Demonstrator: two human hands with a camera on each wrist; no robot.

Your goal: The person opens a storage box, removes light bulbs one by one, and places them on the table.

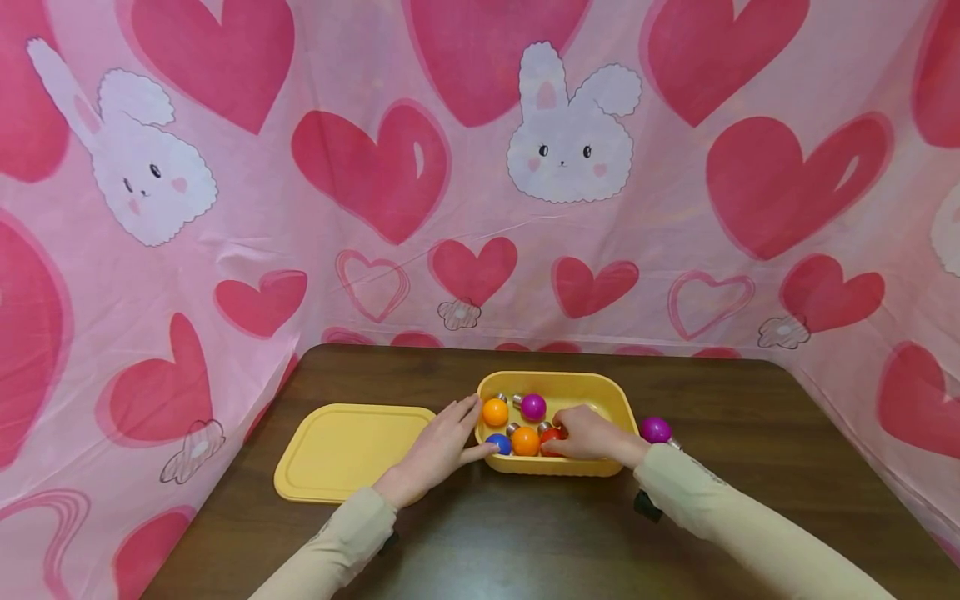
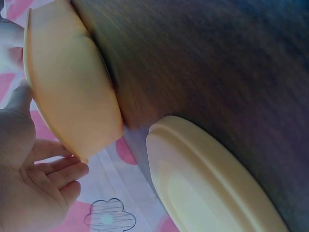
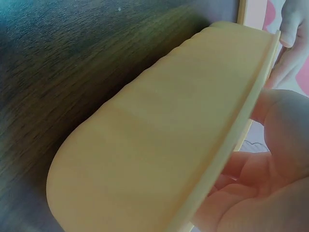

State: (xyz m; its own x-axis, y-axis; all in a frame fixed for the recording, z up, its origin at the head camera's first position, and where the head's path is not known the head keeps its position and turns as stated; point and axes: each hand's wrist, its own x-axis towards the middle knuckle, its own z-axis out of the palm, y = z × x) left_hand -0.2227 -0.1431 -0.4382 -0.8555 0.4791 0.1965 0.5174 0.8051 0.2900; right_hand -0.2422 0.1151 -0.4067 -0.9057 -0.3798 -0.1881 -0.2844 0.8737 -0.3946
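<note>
A yellow box [image 1: 555, 465] is sitting on a brown table [image 1: 480, 533], and 5 coloured bulbs are lying inside it. The right hand [image 1: 588, 433] is dipping over the front right part of the box, its thumb and fingers curling together and pinching a red bulb [image 1: 553, 435] near the front wall. The left hand [image 1: 442, 437] is resting at the left end of the box, its fingers lying fairly straight and touching the rim, with the thumb standing apart from them at the front left corner, just beside a blue bulb [image 1: 498, 444]. Between the blue bulb and the red bulb, 1 orange bulb [image 1: 526, 442] is lying near the front wall; a 2nd orange bulb [image 1: 495, 412] and 1 purple bulb [image 1: 533, 407] are lying farther back. Outside the box, on its right, another purple bulb [image 1: 656, 430] is lying on the table near the right wrist. A yellow lid [image 1: 352, 452] is lying flat to the left of the box, near the left forearm. Behind the table, a pink cloth [image 1: 480, 208] is hanging, showing hearts and white rabbits
</note>
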